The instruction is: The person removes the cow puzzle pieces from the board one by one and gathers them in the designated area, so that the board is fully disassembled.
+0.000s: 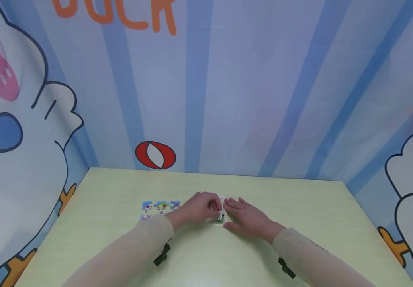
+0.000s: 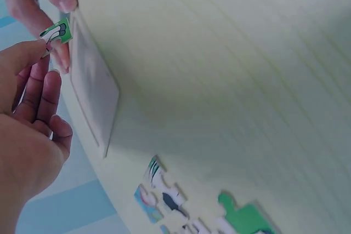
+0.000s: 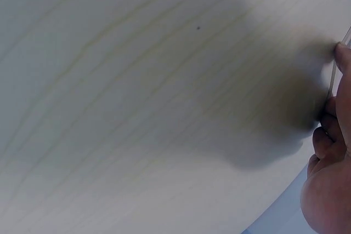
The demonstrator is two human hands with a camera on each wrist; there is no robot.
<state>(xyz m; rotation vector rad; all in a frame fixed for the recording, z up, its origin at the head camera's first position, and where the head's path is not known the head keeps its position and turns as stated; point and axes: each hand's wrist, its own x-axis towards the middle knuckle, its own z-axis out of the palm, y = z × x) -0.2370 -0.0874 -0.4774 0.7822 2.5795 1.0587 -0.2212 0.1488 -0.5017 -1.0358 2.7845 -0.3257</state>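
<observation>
My left hand [image 1: 200, 207] pinches a small jigsaw puzzle piece [image 2: 62, 30], green with white, between thumb and index finger; the other fingers curl loosely below. In the left wrist view the piece overlaps the near end of a flat, pale puzzle tray [image 2: 97, 86] with a raised rim. My right hand [image 1: 247, 218] rests at the tray's right edge, fingers extended and thumb spread apart. In the right wrist view, the right thumb [image 3: 343, 57] touches the thin tray edge. The left hand hides much of the tray in the head view.
Several loose puzzle pieces [image 1: 161, 205] lie in rows left of the tray, partly behind the left forearm. One green piece [image 2: 249, 220] shows low in the left wrist view. A printed blue striped backdrop [image 1: 228, 99] stands behind the pale wooden table [image 1: 299, 199].
</observation>
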